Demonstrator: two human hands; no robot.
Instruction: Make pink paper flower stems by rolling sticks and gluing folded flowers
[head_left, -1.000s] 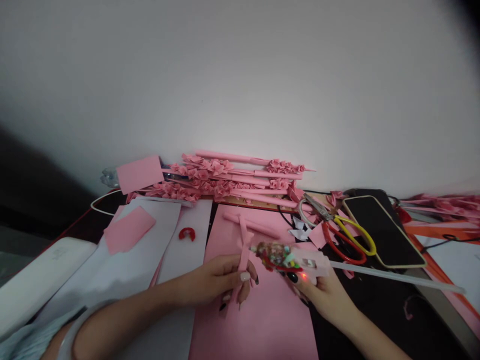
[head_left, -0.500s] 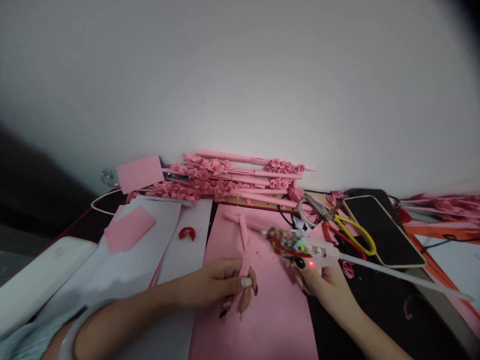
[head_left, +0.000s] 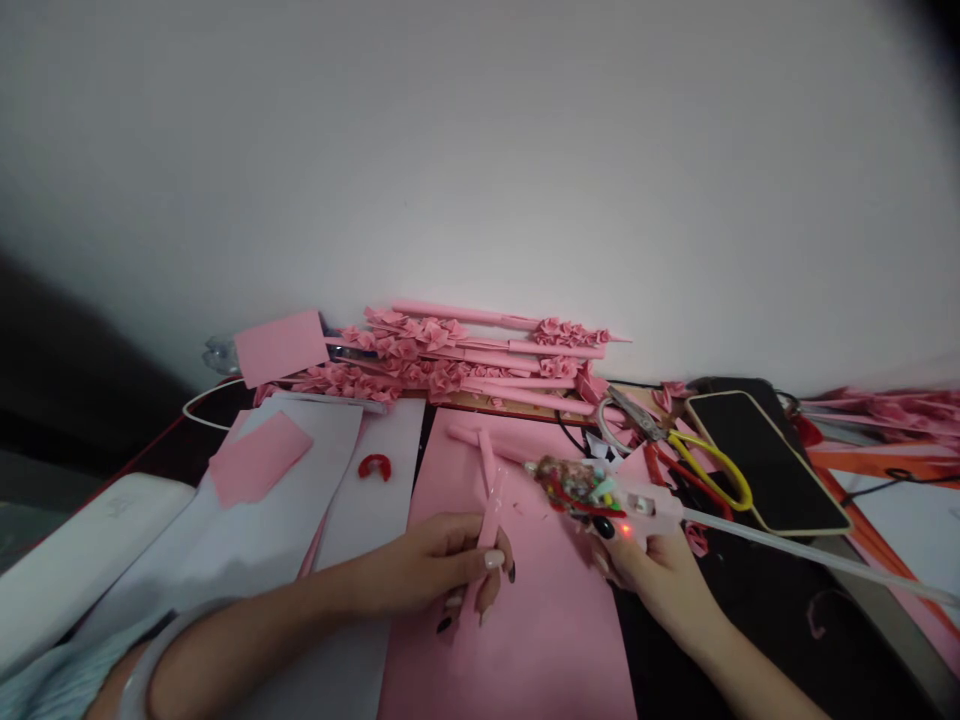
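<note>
My left hand (head_left: 442, 570) pinches a rolled pink paper stick (head_left: 491, 505) that points away from me over a big pink sheet (head_left: 517, 640). My right hand (head_left: 656, 575) grips a pink glue gun (head_left: 607, 495) decorated with colourful beads, its red light on. The gun's nozzle points left, a short way right of the stick's far end, not touching it. A clear glue stick (head_left: 810, 555) juts out of the gun's back to the right. Another rolled pink stick (head_left: 480, 438) lies on the sheet beyond.
A pile of pink paper flower stems (head_left: 465, 355) lies along the wall. Scissors with yellow and red handles (head_left: 675, 455) and a dark phone (head_left: 765, 460) sit at right. White sheets (head_left: 300, 500), a pink card (head_left: 259, 458) and a small red piece (head_left: 373, 466) lie at left.
My right hand has drawn the glue gun to the right, away from the stick's tip. My left hand keeps the stick, almost still.
</note>
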